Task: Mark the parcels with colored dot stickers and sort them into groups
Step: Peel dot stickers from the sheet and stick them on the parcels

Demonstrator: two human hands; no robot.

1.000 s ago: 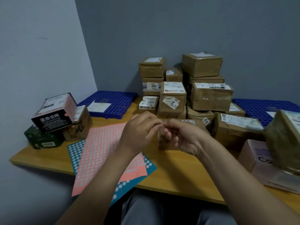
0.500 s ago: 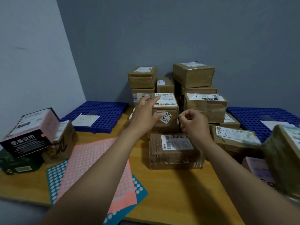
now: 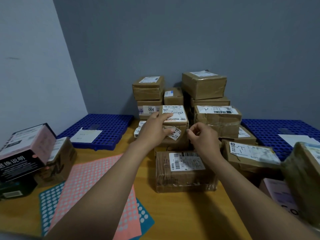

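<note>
At the far left a black-and-pink printed carton is seen tilted on a dark green box, with a brown cardboard box just beside it. Behind these, a blue perforated plastic pallet bearing a white paper slip is laid on the wooden table. Near the front edge a pink dot-sticker sheet is spread over a teal dot-sticker sheet.

The left hand is stretched to a small brown parcel with a white label in the middle pile. Its fingers are laid close together across the top, its thumb is pressed to the front face, and the top front edge is gripped between them. A flat brown taped parcel with a barcode label is lying before that pile, between the forearms.

The right hand is held just right of the gripped parcel, apart from it. Thumb and forefinger tips are pinched together and the other fingers curled; whether a sticker is caught there cannot be told.

More stacked brown parcels are piled against the grey wall. Further right, a second blue pallet is seen.
</note>
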